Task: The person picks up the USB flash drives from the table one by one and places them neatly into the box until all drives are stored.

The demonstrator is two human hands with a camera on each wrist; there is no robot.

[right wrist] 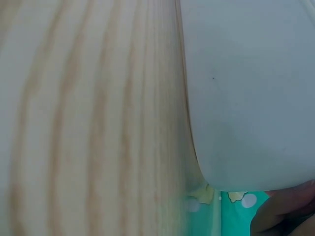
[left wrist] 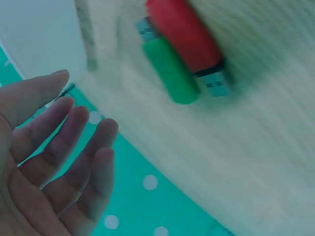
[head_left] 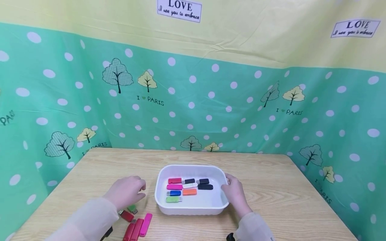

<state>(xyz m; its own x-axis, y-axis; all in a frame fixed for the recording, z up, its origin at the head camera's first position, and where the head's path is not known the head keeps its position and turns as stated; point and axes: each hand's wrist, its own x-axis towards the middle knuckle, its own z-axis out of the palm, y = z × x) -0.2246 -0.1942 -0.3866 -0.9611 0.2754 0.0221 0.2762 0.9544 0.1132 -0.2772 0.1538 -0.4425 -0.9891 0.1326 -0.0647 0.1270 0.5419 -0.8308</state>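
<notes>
My left hand (head_left: 126, 191) hovers left of the white plastic basin (head_left: 193, 211), fingers loosely bent and holding nothing; the left wrist view shows the gap between thumb and fingers. Below it on the table lie a green USB stick (left wrist: 170, 71) and a red USB stick (left wrist: 189, 37), side by side. At the basin's right end, my right hand (head_left: 236, 193) grips the rim, thumb on the inner side and fingers outside. Several USB sticks lie in rows inside the basin, among them a lime green one (head_left: 172, 199), an orange one (head_left: 189, 192) and a black one (head_left: 205, 187).
More loose USB sticks lie at the table's front left, including a pink one (head_left: 146, 225) and a red one (head_left: 137, 230). A black object (head_left: 107, 233) shows partly behind the left sleeve. The wooden table (head_left: 271, 187) meets a green polka-dot curtain (head_left: 193, 110) at the back.
</notes>
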